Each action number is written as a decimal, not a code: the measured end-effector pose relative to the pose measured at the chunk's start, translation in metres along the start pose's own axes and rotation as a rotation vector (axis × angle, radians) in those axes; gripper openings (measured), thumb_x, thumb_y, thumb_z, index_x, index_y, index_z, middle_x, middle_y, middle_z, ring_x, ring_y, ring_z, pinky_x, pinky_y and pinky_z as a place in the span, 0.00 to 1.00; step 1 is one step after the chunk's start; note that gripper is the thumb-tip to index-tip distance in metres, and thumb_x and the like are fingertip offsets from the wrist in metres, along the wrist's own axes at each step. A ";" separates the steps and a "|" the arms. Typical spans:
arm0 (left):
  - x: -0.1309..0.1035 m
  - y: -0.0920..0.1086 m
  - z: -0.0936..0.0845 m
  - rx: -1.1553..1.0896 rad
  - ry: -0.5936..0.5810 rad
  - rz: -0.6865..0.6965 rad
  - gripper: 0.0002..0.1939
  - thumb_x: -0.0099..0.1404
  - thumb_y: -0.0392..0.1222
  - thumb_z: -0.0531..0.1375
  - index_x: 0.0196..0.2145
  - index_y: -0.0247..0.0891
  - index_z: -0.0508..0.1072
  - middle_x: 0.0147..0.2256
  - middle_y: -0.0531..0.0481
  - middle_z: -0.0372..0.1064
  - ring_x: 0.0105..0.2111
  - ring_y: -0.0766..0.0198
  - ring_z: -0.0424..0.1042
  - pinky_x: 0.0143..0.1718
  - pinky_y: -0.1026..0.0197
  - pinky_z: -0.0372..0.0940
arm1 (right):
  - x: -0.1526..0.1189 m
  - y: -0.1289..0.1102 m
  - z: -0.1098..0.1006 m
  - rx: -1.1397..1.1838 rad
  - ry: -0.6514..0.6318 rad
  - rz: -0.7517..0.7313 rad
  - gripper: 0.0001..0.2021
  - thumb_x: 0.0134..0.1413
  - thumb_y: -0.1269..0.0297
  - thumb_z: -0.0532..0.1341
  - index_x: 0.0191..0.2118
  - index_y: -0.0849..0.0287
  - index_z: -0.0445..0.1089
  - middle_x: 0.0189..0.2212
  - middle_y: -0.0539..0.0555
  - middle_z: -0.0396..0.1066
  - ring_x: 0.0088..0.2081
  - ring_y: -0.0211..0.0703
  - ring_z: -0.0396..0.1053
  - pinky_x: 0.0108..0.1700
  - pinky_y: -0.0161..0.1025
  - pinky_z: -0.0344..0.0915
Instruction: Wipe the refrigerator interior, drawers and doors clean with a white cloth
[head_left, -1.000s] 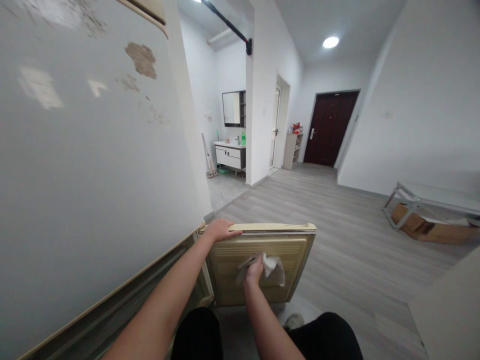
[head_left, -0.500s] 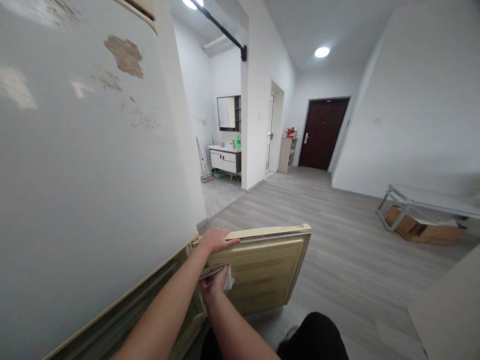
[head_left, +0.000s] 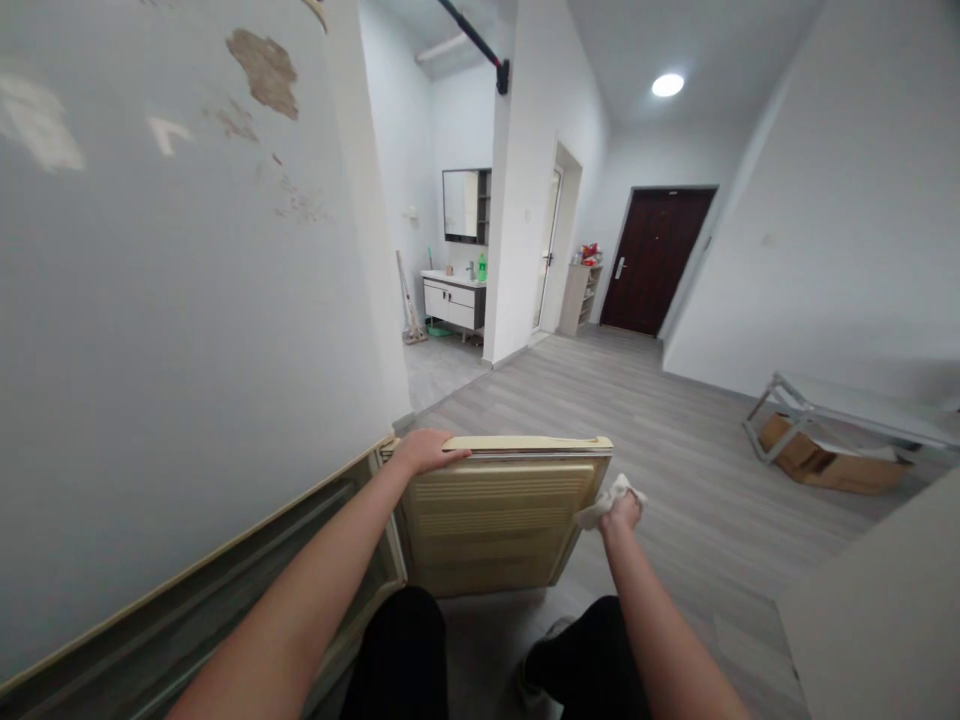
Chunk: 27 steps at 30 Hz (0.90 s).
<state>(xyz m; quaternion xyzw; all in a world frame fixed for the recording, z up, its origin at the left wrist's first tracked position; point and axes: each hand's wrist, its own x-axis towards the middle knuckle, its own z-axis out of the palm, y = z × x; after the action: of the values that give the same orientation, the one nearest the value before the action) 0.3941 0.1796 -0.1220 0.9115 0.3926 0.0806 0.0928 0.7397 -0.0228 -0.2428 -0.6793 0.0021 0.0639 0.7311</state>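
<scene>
A yellowed refrigerator door (head_left: pixel 499 515) stands swung out from a white refrigerator (head_left: pixel 202 330), its ribbed inner side facing me. My left hand (head_left: pixel 426 450) is closed over the top edge of this door near the hinge side, thumb on the inner side; its other fingers are partly hidden. Off the door's free right edge, my right hand (head_left: pixel 624 510) grips a crumpled white cloth (head_left: pixel 616 492), part of which hangs beside the door edge. Below my left forearm, the compartment (head_left: pixel 300 560) shows dark inside.
Grey wood-look floor (head_left: pixel 600 385) runs to a dark red door (head_left: pixel 658 260). At right, a low table (head_left: pixel 862 405) has a cardboard box (head_left: pixel 832 455) beneath it. A washbasin cabinet (head_left: pixel 454 300) stands in the side room. My knees are close below the door.
My right hand has moved from the hinge side of the door, rightward past its free edge, carrying the cloth. My left hand remains on the top edge. The view has shifted slightly.
</scene>
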 end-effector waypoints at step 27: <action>-0.343 0.116 0.231 -0.616 -0.275 -0.260 0.15 0.65 0.34 0.48 0.41 0.43 0.73 0.38 0.49 0.75 0.40 0.61 0.73 0.42 0.61 0.63 | -0.062 0.113 -0.138 -0.644 -0.300 -0.276 0.07 0.42 0.60 0.51 0.19 0.49 0.52 0.21 0.56 0.61 0.38 0.58 0.67 0.46 0.52 0.62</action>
<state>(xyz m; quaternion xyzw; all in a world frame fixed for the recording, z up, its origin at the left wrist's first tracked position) 0.2932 -0.1737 -0.3442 0.7855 0.4466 0.0594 0.4243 0.6785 -0.1576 -0.3595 -0.8513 -0.2167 0.0610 0.4740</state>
